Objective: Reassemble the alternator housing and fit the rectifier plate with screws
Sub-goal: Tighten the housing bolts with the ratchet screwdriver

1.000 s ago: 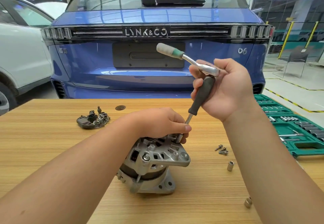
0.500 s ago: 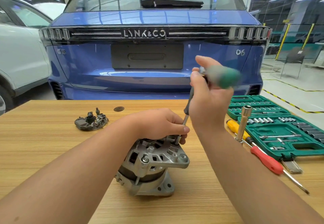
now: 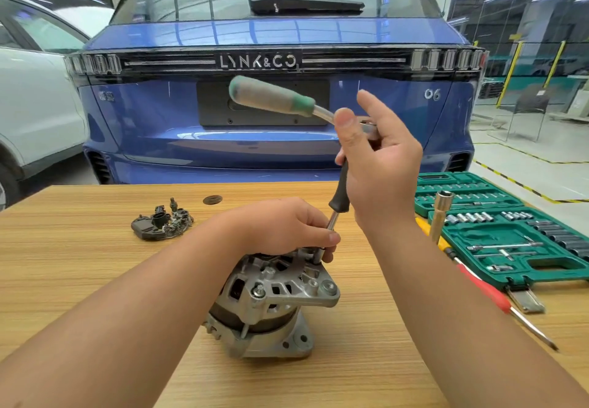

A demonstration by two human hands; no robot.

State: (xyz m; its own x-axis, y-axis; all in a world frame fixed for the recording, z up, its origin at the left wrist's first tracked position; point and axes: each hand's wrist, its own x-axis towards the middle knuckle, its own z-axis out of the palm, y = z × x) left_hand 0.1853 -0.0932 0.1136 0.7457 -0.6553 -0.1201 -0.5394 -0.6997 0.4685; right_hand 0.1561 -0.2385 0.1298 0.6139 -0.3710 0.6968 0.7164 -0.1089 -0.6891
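right hand [image 3: 379, 165]: raised above the alternator, thumb and fingers pinching the ratchet [image 3: 274, 99] at its head; green-collared handle points up-left, motion-blurred
extension bar [image 3: 339, 189]: black grip, runs down from ratchet head to a bolt on top of the housing, tilted slightly
left hand [image 3: 287, 227]: resting on top of the alternator, fingertips curled round the lower shaft of the bar, steadying it
alternator [image 3: 274, 299]: upright on tabletop [image 3: 79, 267], centre-front, housing halves together, bolts visible on near lugs
rectifier plate [image 3: 161, 224]: loose on tabletop, back-left, well apart from alternator
socket set [image 3: 510, 232]: green case open on right edge of tabletop
screwdriver [image 3: 490, 292]: red handle, lying just in front of the case
deep socket tool [image 3: 441, 213]: standing upright near the case
background: blue car [image 3: 271, 139] rear, directly behind tabletop
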